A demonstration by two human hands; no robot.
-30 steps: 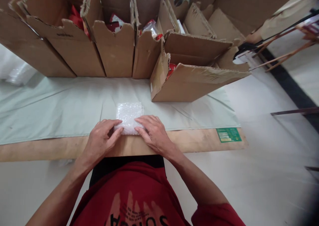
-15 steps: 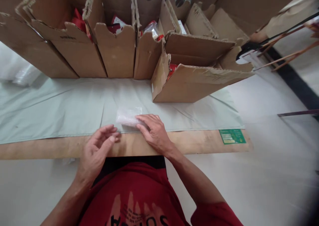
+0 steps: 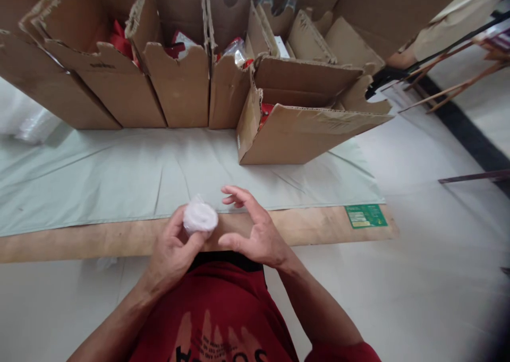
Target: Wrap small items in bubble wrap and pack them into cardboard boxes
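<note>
My left hand [image 3: 173, 247] is closed around a small rolled bundle of bubble wrap [image 3: 200, 217], held just above the near edge of the wooden board [image 3: 79, 242]. What the wrap encloses is hidden. My right hand [image 3: 253, 229] hovers beside the bundle on its right, fingers spread and curved, holding nothing. Both hands are over the board's front edge, close to my red shirt.
A pale green sheet [image 3: 99, 176] covers the board. Behind it stands a row of open cardboard boxes [image 3: 175, 85] with red and clear-wrapped items inside. One box [image 3: 303, 133] lies tilted at the right. A green label [image 3: 365, 216] sits on the board's right corner. White floor lies to the right.
The flat bubble-wrap piece that lay on the sheet under both hands has been rolled up and lifted; it is now in my left hand, and my right hand has come off it.
</note>
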